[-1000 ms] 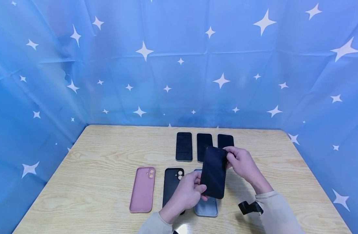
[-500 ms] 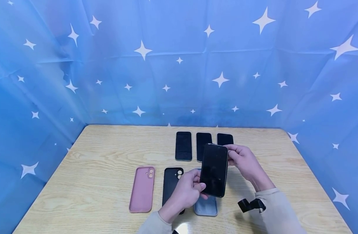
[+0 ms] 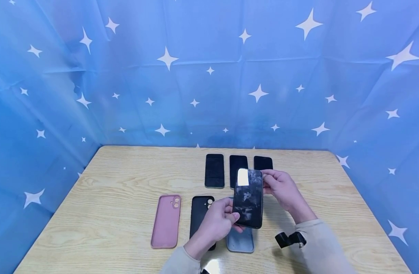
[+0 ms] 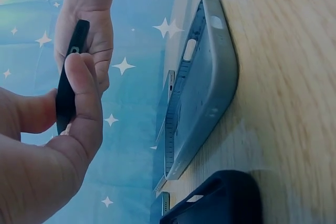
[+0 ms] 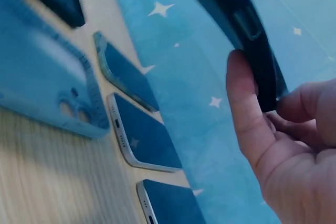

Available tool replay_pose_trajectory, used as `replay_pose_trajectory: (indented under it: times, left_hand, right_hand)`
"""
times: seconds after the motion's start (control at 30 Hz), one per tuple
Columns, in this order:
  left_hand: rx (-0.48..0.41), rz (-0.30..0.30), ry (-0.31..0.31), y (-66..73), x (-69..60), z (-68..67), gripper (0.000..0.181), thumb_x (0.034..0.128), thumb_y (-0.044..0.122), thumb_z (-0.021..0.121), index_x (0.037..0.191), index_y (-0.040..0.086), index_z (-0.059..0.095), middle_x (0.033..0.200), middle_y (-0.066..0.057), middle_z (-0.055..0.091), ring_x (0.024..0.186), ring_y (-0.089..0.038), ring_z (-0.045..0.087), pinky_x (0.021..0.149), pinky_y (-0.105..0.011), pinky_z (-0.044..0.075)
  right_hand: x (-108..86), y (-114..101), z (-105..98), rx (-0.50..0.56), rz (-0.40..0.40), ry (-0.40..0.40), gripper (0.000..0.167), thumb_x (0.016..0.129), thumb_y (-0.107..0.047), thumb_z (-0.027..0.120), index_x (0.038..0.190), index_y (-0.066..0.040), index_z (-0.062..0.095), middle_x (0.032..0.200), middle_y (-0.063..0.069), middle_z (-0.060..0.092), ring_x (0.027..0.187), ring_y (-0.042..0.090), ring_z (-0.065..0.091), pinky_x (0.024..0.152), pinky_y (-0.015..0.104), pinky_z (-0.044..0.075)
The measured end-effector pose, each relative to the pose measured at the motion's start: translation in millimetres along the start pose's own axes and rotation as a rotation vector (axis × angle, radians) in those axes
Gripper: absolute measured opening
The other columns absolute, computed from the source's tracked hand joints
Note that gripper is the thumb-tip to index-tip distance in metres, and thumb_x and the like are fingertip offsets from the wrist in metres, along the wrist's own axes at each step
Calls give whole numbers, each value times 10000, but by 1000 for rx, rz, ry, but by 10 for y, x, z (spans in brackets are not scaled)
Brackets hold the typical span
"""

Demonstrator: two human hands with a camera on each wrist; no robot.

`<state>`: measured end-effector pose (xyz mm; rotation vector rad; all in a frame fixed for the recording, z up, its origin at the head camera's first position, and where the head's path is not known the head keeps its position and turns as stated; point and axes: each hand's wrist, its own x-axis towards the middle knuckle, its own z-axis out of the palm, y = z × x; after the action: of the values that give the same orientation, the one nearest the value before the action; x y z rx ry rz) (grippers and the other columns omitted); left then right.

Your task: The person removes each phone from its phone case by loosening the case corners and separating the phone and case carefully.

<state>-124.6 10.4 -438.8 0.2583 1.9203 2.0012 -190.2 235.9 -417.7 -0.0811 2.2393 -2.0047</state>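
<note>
A phone in a black case (image 3: 250, 209) is held up off the table, its dark screen catching a bright reflection. My left hand (image 3: 217, 221) pinches its lower left edge, thumb on the screen side. At the upper right edge, my right hand (image 3: 281, 190) grips it between thumb and fingers. The left wrist view shows the phone's dark bottom edge (image 4: 65, 98) with a port cutout. Along the side of the black case (image 5: 252, 30), a raised button appears in the right wrist view. Directly below the phone lies a light blue phone case (image 3: 241, 245), partly hidden.
A pink phone case (image 3: 166, 222) and another black phone case (image 3: 199, 215) lie on the wooden table (image 3: 103, 213), the black one partly behind my left hand. Farther back are three dark phones in a row: left (image 3: 214, 171), middle (image 3: 238, 163), right (image 3: 263, 163). A starry blue cloth hangs behind.
The held phone rose slightly, then shifted a little left and tilted, so a bright reflection and smudges now show on its screen. Both hands keep their hold.
</note>
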Motion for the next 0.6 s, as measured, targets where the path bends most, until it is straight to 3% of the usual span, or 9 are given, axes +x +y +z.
replay_pose_trajectory:
  times: [0.27,0.6]
  left_hand:
    - [24,15,31,10,8,-64,110,963,-144,565,1049,-84,598,860,-150,718,698,-409,742,635,-341,647]
    - [48,18,83,49,51,-110,107,974,-116,582,1070,-76,607,899,-153,741,680,-351,747,667,-325,643]
  right_hand:
    - [-39,-36,105,-73,4,56,344,1111,-109,442,1258,167,583,869,24,662,775,95,638,695,227,607]
    - [-123,-1,172,-82,-16,-19,299,1092,-85,479,1199,171,590,834,53,679,721,149,661,672,313,632]
